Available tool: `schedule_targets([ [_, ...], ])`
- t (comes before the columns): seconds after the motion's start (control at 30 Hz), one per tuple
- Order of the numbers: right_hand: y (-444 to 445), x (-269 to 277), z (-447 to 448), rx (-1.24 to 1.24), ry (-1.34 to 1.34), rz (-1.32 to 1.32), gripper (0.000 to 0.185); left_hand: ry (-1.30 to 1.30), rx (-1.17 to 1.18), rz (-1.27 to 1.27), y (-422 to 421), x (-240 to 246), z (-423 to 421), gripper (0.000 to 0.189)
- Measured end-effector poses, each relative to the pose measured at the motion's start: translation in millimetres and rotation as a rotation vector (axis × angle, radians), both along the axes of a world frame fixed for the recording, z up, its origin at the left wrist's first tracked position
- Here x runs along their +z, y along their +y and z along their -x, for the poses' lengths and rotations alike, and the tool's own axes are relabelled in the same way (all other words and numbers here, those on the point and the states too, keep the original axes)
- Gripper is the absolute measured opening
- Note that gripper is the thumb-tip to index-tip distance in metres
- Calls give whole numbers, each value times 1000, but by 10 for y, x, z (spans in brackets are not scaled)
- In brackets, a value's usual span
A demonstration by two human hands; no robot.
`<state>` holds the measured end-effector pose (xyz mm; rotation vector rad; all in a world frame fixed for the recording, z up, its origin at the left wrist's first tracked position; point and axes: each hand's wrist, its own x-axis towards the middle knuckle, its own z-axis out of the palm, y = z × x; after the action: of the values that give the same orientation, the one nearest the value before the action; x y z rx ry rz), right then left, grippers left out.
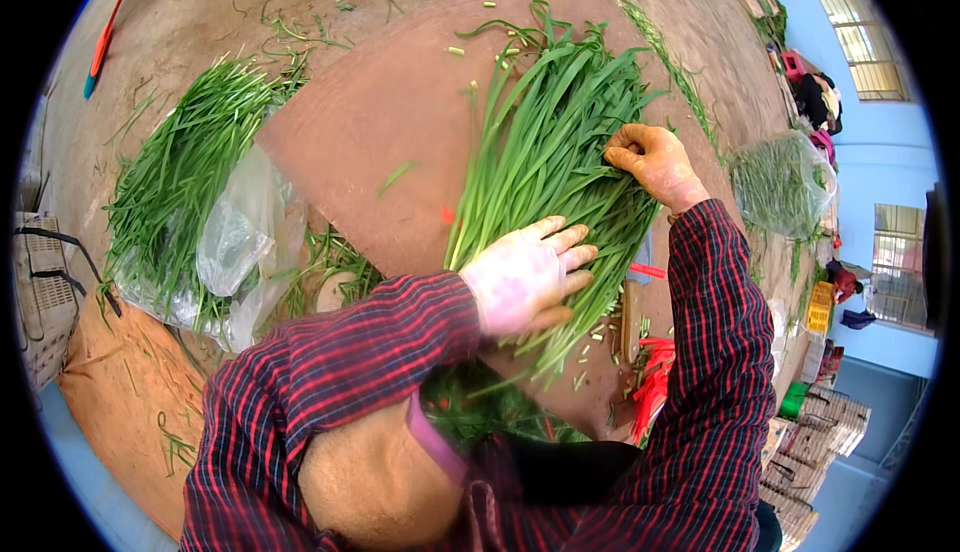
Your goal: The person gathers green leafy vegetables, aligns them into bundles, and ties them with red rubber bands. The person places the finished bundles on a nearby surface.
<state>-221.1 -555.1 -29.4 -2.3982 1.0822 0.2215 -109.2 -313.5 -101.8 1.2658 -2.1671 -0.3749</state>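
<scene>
A large loose bunch of garlic chives (525,147) lies on a brown board (360,147) in front of me. My left hand (529,278), in a pale stained glove, rests flat across the lower stems with its fingers apart. At the bunch's right edge my right hand (654,166), also gloved, has thumb and forefinger pinched together on the leaves; how much they hold is hidden. Below it, a tool with a wooden handle (631,319) lies on the board among cut stem ends. A red strip (648,271) sits beside the bunch, and a bundle of red ties (654,383) hangs near my right forearm.
Another heap of chives (195,132) lies on clear plastic (240,229) at the left. A bagged bundle of greens (780,181) stands on the right. Crates (817,432) are stacked at the lower right. A red-handled stick (101,49) is at the upper left.
</scene>
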Motion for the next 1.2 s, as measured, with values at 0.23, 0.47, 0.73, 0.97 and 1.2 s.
schedule_targets([
  [0.23,-117,8,-37,-118,-192,-283,28,16,14,-4,8,-22,-20,52],
  [0.47,-751,739,-34,-447,-851,20,69,14,5,-16,12,-10,-14,52],
  [0.73,164,115,539,-439,-585,-1,69,89,18,36,19,19,-41,50],
  [0.97,545,-47,354,100,-395,611,36,19,41,34,0,52,-7,50],
  [1.2,199,-241,74,319,-381,583,11,36,14,13,-15,62,-1,50],
])
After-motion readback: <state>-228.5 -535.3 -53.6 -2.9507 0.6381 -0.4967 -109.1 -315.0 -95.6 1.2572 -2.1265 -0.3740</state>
